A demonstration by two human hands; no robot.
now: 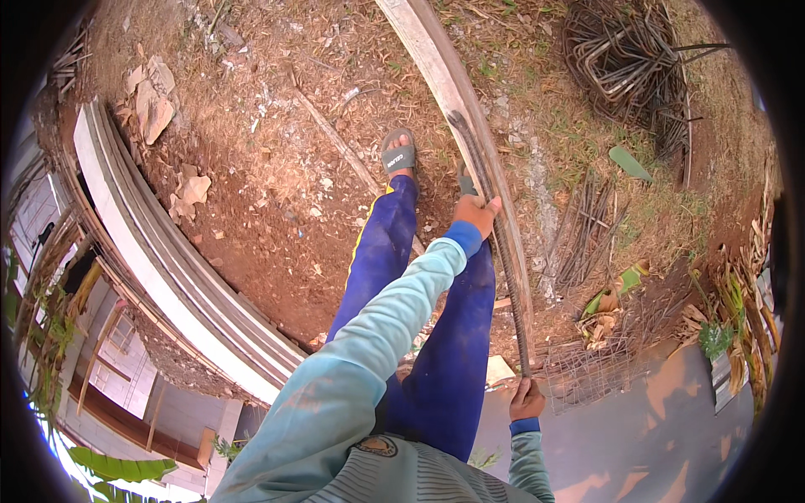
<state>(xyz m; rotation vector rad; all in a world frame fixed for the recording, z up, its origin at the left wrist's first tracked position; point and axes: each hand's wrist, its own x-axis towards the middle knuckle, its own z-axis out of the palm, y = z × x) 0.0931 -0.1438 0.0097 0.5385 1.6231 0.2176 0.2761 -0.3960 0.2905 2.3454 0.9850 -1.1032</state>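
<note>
The left grip and the right grip clench a dark ribbed rod, the latter at its near end. A timber beam runs alongside, under the left grip. Wire mesh lies right of the right grip; bent bars lie farther beyond; stacked boards lie well left of both.
</note>
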